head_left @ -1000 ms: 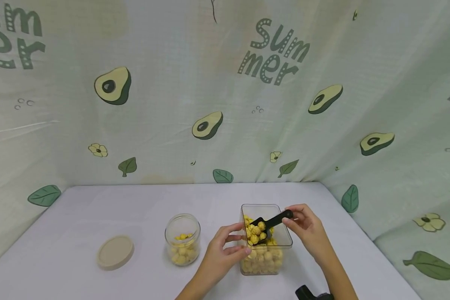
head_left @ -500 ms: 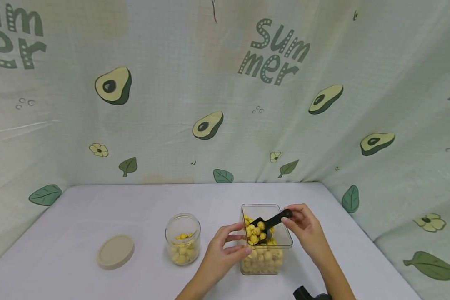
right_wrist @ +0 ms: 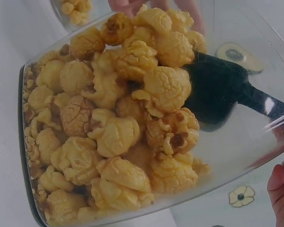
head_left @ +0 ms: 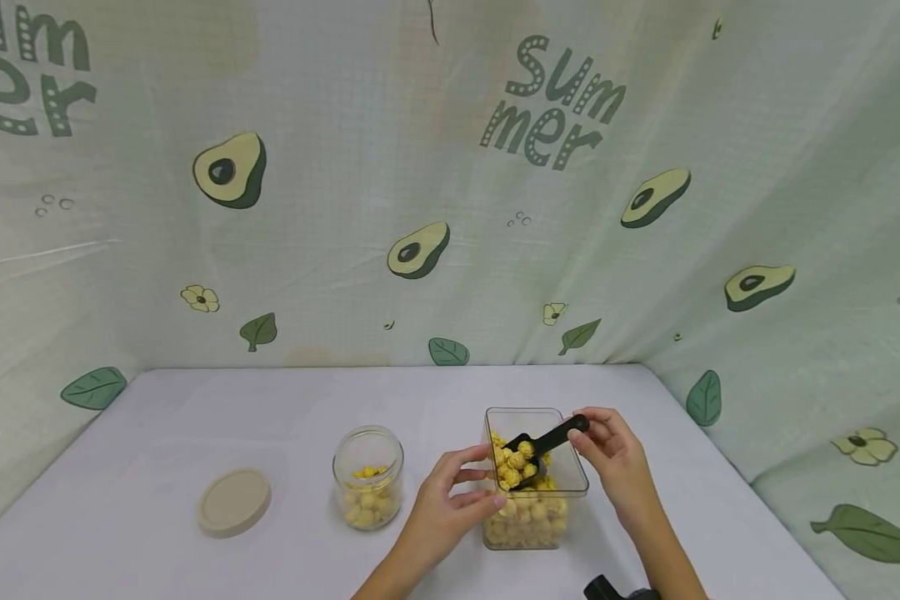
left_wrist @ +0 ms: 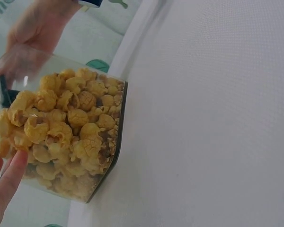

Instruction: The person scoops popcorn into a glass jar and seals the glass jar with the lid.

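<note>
A clear square tub (head_left: 579, 493) of yellow popcorn (right_wrist: 116, 135) stands on the table, with its top uncovered. At its left side my left hand (head_left: 453, 497) holds it, fingers along the wall and thumb at the near corner. My right hand (head_left: 609, 450) pinches the handle end of a black scoop (head_left: 557, 437) over the tub's right rim. The scoop slants down into the tub, and several popcorn pieces lie in its bowl. Through the clear wall in the right wrist view, popcorn hides part of the scoop's bowl.
To the left stands an open round clear jar (head_left: 368, 442), partly filled with popcorn. Farther left a round beige lid (head_left: 233, 502) lies flat on the white table (head_left: 285, 425). A printed curtain (head_left: 330, 167) hangs behind the table. A black device (head_left: 607, 588) shows by the right wrist.
Little differs: the right forearm and the black device by it have shifted slightly left. Both hands keep their hold, and the scoop stays in the popcorn.
</note>
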Demonstrator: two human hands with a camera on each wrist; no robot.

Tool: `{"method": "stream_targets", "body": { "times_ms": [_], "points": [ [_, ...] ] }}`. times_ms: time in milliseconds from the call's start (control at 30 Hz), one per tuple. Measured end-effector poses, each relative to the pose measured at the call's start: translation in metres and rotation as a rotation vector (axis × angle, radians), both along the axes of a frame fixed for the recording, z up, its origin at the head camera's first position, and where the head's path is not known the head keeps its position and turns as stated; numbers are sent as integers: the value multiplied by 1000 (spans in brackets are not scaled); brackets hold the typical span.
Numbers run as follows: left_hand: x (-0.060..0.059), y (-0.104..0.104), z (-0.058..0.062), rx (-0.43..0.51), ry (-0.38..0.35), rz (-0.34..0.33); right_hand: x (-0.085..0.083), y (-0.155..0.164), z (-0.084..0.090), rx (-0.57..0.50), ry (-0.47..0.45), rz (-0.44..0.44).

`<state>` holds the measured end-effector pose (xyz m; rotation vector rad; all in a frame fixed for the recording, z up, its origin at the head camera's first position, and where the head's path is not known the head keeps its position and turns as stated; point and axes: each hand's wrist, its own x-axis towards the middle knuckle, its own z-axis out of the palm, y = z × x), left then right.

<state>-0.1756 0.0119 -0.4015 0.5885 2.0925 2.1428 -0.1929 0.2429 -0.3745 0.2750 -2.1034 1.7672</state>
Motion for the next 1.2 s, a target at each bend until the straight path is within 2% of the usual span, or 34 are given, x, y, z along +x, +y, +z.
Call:
{"method": "stream_targets", "body": {
  "times_ms": [233,533,967,1200],
  "points": [
    [1,1,-1,3,-11,-2,1,1,-1,-121,-44,-25],
    [2,1,1,-2,-17,-3,0,-2,-3,-98,-117,-33],
    [2,1,2,2,-28,-8,-1,-2,-4,-197,-120,-41],
    [2,1,2,-7,-22,-4,-2,-2,-5,-314,-100,-15]
  ]
}}
